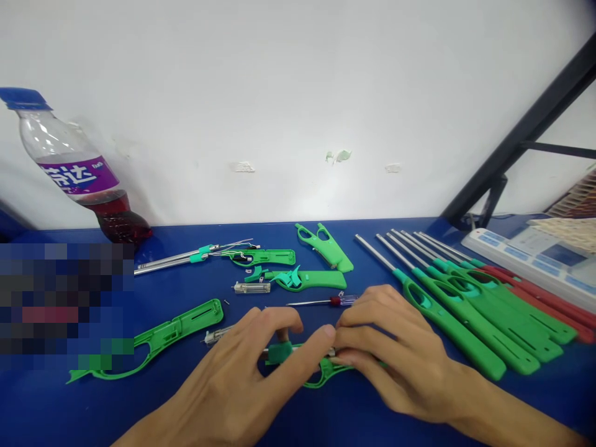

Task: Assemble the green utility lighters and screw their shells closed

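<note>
My left hand (242,379) bends over a green lighter half-shell (316,380) at the bottom centre, its fingers curled round a metal tube with a dark green collar (279,352). On the right end of the same shell, my right hand (395,351) has its fingertips pressed together over a small part that they mostly hide. Just behind the hands lies a screwdriver (342,301) with a red and clear handle. A clear fuel cartridge (216,335) is partly covered by my left hand, and another cartridge (252,287) lies farther back.
An open green shell (172,335) lies at left. Behind are metal tubes with wires (174,257), green shells (326,248) and teal pieces (291,277). Several green lighters (456,326), red ones (544,298) and a power strip (535,261) lie at right. A bottle (81,174) stands back left.
</note>
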A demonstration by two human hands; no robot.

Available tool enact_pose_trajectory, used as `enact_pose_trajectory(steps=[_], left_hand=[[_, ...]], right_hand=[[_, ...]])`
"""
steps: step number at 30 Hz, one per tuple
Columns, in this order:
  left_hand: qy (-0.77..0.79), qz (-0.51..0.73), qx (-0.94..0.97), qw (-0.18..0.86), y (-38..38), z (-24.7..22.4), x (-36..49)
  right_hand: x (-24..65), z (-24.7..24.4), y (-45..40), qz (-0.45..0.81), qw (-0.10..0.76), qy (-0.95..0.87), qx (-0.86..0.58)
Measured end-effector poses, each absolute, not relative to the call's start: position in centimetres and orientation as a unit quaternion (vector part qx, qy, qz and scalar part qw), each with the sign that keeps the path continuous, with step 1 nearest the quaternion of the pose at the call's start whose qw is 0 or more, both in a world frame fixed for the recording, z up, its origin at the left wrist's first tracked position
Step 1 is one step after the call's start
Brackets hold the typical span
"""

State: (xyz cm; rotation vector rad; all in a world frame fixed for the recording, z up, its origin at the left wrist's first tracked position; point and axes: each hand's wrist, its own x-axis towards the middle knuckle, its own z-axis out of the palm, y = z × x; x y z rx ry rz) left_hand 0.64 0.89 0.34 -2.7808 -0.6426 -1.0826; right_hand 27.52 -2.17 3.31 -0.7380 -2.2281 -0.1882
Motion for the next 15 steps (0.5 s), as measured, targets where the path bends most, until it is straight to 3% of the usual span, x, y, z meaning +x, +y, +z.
enact_pose_trajectory(steps=[9, 15], left_hand=[[-0.216, -0.37, -0.897, 0.107, 1.4, 1.3, 1.4], [-0.214, -0.392, -0.891, 0.087, 1.1, 1.9, 1.5]], right_hand=[[27.7, 3.0, -1.8, -0.069, 0.394, -0.865, -0.305], [27.7, 3.0, -2.0, -0.064, 0.396, -0.862, -0.31]])
